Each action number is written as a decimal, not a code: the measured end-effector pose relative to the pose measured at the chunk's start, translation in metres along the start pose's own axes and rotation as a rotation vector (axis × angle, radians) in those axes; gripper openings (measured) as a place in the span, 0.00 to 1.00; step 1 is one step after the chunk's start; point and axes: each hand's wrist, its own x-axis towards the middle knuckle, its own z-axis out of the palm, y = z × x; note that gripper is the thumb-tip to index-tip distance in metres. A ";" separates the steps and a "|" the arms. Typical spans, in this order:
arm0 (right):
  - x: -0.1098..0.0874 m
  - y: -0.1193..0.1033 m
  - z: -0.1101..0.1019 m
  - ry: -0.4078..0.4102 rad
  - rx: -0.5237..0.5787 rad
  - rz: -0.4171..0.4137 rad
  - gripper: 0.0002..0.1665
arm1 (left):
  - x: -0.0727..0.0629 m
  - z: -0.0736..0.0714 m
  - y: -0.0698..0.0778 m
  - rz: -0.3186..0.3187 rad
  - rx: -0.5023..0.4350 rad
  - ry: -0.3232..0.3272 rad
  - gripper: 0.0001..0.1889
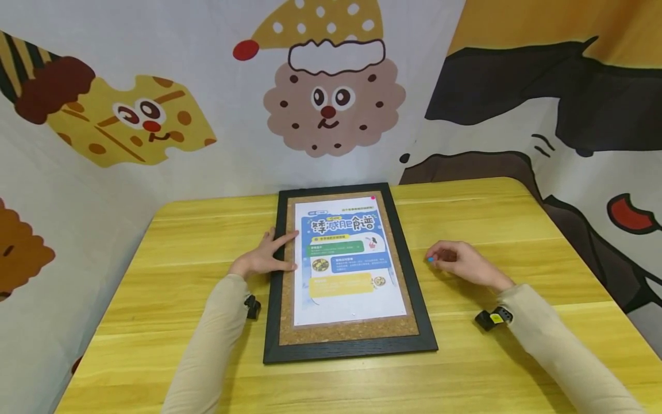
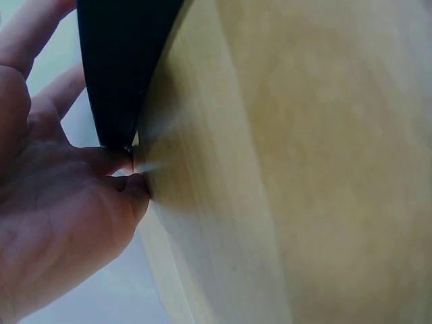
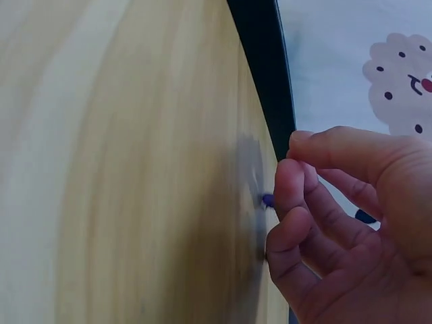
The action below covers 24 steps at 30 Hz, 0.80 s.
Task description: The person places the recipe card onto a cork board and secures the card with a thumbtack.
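Observation:
A black-framed cork board [image 1: 350,334] lies on the table with a printed paper sheet [image 1: 331,307] on it. At the sheet's top right corner sits a pink pin [image 1: 373,197]. My left hand [image 1: 261,256] rests over the board's left side, fingers spread, with thumb and index tip at the sheet's left edge. Right of the board, my right hand [image 1: 460,261] is low over the table with curled fingers, pinching a small blue push pin [image 1: 430,260] at its fingertips. In the right wrist view the blue push pin [image 3: 268,200] shows beside a fingertip, partly hidden.
The wooden table [image 1: 491,218] has rounded far corners. Behind it hangs a white cloth [image 1: 222,172] printed with cartoon biscuits, close to the board's far edge. A black strap device is on each wrist, the right one [image 1: 493,318] just above the tabletop.

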 end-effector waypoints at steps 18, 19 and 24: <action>0.012 -0.019 0.020 -0.069 0.069 -0.018 0.10 | 0.001 -0.001 -0.001 0.011 0.024 0.003 0.47; 0.013 -0.021 0.021 -0.076 0.067 -0.016 0.10 | 0.001 -0.001 -0.001 0.012 0.024 0.003 0.47; 0.014 -0.029 0.026 -0.138 0.034 -0.034 0.10 | 0.000 -0.001 0.000 0.009 0.013 0.003 0.47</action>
